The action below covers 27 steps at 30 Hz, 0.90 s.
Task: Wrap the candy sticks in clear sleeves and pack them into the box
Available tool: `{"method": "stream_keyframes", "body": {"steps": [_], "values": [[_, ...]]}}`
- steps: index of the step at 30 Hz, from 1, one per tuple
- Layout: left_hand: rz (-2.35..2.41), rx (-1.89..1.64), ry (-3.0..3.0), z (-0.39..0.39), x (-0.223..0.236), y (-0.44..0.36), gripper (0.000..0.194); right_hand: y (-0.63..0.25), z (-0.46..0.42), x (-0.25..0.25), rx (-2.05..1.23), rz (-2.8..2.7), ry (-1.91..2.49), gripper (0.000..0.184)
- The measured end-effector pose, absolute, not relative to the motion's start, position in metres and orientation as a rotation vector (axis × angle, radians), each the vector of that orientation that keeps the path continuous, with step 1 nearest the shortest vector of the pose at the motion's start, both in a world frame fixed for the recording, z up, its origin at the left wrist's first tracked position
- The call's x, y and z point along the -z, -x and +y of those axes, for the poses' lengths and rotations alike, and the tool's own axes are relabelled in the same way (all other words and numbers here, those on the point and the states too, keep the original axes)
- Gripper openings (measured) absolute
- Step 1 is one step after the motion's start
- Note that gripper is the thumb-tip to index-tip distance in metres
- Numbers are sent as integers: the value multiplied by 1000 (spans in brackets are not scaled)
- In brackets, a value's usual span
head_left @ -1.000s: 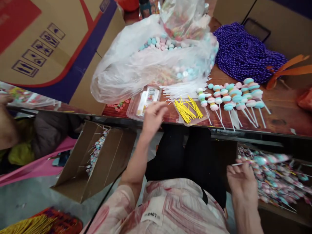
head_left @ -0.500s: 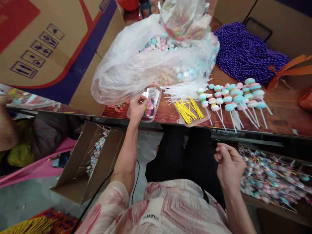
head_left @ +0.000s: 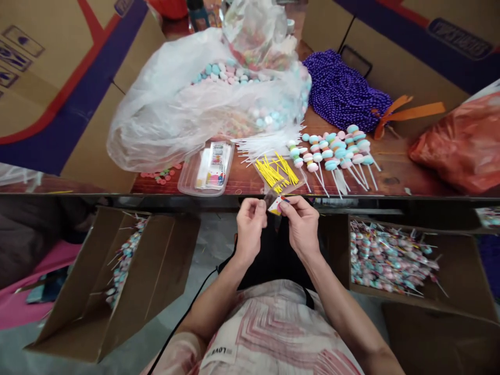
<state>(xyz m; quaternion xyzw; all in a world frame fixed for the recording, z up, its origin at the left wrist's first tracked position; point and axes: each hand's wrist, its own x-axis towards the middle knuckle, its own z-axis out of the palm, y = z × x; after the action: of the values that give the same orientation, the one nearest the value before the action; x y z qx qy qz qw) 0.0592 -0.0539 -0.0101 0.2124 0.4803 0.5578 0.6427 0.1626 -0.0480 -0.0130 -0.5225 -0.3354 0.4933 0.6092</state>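
Observation:
In front of my lap, just below the table edge, is a small clear plastic bag [head_left: 275,204] with a colourful print. My right hand [head_left: 303,225] pinches its right side between thumb and fingers. At its left side the fingers of my left hand [head_left: 251,225] are closed, seemingly on the clear edge. Beyond them lies a shallow tray [head_left: 258,179] of yellow twist ties [head_left: 275,173]. A clear plastic tray [head_left: 187,179] to its left contains flat printed bags [head_left: 214,165]. Candy skewers [head_left: 332,151] on white sticks lie in a row at the right.
A large plastic bag [head_left: 152,104] of pastel candies covers the table's middle, with white sticks [head_left: 253,147] beside it. Purple cord [head_left: 344,91] and a red bag [head_left: 461,140] are at right. Below stand cardboard boxes, left [head_left: 167,260] and right [head_left: 464,260], with candy skewers inside.
My left hand has moved from the printed-bag tray to above my lap, and a printed bag is out between my hands. My right hand has come inward to meet it. The view has shifted right.

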Motion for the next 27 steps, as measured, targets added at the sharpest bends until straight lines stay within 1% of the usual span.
{"method": "stream_keyframes", "body": {"steps": [3,6,10,17,20,23,27], "values": [[852,-1125,-285,-60,14,-66,46,-174,-56,14,-1147,-815,1236,18],[756,-1146,-144,-56,13,-69,40,-179,-61,16,-1145,-839,1242,20],[779,-1217,-146,-48,13,-72,33,-181,-64,19,-1080,-888,1275,27],[928,-1409,-401,-54,13,-83,36,-182,-67,15,-885,-986,1392,40],[939,-1373,-401,-53,12,-84,34,-185,-66,16,-866,-1017,1400,42],[982,-1360,-311,-47,14,-84,37,-190,-66,19,-872,-1032,1376,42],[1015,-1410,-255,-43,16,-88,40,-192,-68,18,-947,-994,1320,30]]}}
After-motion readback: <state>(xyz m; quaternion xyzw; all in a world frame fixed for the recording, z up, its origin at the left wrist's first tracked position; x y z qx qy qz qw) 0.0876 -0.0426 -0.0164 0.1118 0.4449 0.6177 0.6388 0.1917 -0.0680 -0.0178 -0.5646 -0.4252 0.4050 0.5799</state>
